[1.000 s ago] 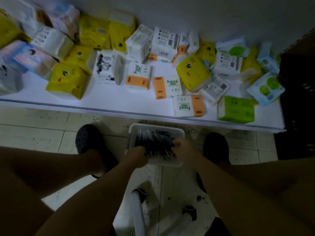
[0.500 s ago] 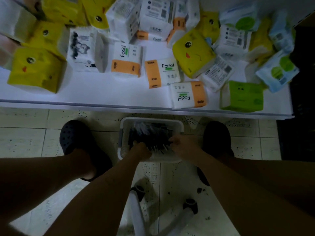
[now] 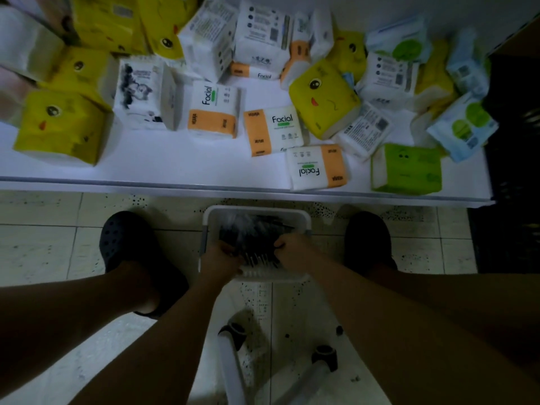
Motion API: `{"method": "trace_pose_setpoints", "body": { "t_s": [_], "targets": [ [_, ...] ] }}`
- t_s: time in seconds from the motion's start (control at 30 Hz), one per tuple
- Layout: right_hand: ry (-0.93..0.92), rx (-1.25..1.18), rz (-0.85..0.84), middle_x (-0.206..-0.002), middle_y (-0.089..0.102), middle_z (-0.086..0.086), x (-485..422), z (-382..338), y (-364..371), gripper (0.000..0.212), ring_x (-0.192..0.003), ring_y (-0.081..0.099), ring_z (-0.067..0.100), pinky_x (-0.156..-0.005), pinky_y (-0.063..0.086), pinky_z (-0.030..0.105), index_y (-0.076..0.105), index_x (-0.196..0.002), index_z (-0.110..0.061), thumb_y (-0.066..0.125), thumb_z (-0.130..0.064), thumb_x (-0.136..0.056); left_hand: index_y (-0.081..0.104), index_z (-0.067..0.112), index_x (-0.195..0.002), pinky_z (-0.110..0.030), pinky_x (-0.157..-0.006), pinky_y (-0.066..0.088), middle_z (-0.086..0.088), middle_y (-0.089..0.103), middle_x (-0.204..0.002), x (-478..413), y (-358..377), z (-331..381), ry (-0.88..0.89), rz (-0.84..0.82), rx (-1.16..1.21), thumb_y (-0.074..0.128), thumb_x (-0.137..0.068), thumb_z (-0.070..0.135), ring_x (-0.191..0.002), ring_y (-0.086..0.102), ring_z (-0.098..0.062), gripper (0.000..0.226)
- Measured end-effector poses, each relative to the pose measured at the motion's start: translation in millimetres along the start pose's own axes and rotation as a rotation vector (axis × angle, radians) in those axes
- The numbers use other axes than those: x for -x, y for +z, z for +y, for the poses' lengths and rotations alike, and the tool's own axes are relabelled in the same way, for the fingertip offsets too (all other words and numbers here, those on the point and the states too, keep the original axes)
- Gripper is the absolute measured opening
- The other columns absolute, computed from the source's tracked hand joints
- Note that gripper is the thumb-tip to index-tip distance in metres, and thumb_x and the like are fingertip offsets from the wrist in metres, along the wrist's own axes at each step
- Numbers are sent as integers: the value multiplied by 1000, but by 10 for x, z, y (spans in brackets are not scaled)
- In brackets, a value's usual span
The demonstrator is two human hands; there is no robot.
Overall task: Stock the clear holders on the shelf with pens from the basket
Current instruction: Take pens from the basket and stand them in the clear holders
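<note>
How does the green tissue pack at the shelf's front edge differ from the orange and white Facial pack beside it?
The green tissue pack is mostly green with small printed eyes; the orange and white Facial pack is white with an orange end and upside-down lettering. Both lie at the front edge of the shelf.
</note>
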State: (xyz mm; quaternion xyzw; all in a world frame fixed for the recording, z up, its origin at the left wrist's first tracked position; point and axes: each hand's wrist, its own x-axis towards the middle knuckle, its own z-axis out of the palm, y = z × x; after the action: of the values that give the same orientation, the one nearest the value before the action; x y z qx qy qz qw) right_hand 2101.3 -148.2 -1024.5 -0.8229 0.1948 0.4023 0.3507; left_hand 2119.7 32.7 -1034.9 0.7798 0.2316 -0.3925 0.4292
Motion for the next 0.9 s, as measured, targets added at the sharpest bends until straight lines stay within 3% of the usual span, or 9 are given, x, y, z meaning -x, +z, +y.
{"method": "trace_pose_setpoints", "body": {
  "t_s": [0.1,0.23,0.33,0.43,0.5,0.53,0.6,0.73,0.9],
  "targets": [
    [-9,56,-49,-108,61,22,-116,-136,48,29,-98,58,32,-92,52,40,61,-116,6,49,-12,-96,50,12,-108,-31,-59,57,-12,60,-104,122,-29,-36,-82,-91,124,58,-89,-5,-65,66,-21,27],
    [-38,230,-221,-135,47,20,-247,-269,154,30,-125,41,34,-110,33,35,55,-121,1,40,-14,-101,50,7,-129,-21,-48,51,-9,59,-84,192,-109,40,-108,-149,160,47,-94,-5,-61,60,-18,37],
    [-56,398,-222,-128,50,19,-329,-270,218,21,-126,40,32,-111,27,35,55,-95,-10,36,-15,-102,61,12,-115,-23,-49,42,-5,56,-78,239,-174,164,-6,-133,17,41,-90,-7,-62,50,-16,37],
    [-74,487,-223,-85,44,7,-383,-222,240,27,-102,42,22,-96,38,30,46,-79,-17,34,-17,-103,60,22,-82,-23,-47,33,-3,52,-69,247,-265,229,42,-39,-7,42,-90,3,-57,43,-14,28],
    [-82,463,-252,-96,51,13,-405,-197,243,27,-106,45,26,-92,39,31,56,-104,-8,32,-20,-104,55,26,-74,-21,-44,33,-2,52,-68,261,-331,229,79,5,12,44,-95,12,-55,43,-12,28],
    [-83,459,-257,-118,52,18,-414,-198,252,34,-117,44,30,-100,38,36,51,-127,-5,30,-20,-104,55,27,-74,-18,-43,35,-1,53,-67,278,-357,219,107,12,16,44,-98,16,-54,44,-10,28],
    [-37,468,-265,-144,39,18,-382,-241,244,42,-130,36,34,-111,29,40,34,-144,-5,27,-19,-105,57,26,-78,-14,-43,37,0,55,-67,296,-377,169,147,11,15,45,-100,19,-54,46,-8,26],
    [5,517,-342,-142,42,19,-377,-324,278,41,-125,39,32,-115,23,40,34,-143,-1,24,-9,-104,59,14,-97,-17,-49,43,-4,62,-80,289,-322,95,96,-32,17,42,-101,13,-61,55,-11,18],
    [159,334,-275,-135,51,19,-358,-313,292,37,-123,47,33,-111,30,41,48,-133,3,32,-8,-103,58,16,-75,-14,-43,36,-1,54,-68,279,-283,78,72,-30,-86,43,-98,13,-55,46,-10,27]
  ]
}}
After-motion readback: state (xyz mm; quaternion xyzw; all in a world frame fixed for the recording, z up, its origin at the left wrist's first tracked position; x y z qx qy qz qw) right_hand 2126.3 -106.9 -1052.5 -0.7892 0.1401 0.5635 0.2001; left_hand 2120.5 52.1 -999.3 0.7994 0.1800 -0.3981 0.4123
